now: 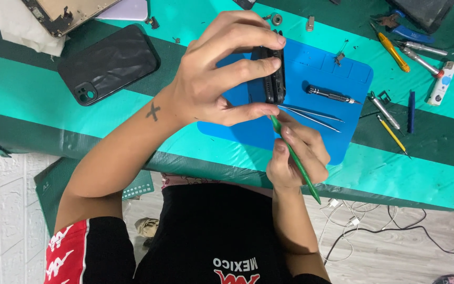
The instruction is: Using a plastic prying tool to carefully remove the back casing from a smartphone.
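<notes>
Above the smooth blue rubber mat (311, 63), we are pinching a slim black phone (275, 73) edge-up in our left hand (222, 73), while our right hand (295, 155) is gripping a thin green plastic pry stick (296, 160).

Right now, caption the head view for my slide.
Left hand holds a phone on edge over a blue mat; right hand works a green pry tool.

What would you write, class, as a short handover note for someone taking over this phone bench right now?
Left hand: grip shut on the dark phone, held edge-up over the blue mat.
Right hand: holds the green pry tool, tip at the phone's lower edge.
Tweezers and a screwdriver lie on the mat.
Done: tool placed at the edge.
Left: whether the phone has opened cannot be seen.
</notes>
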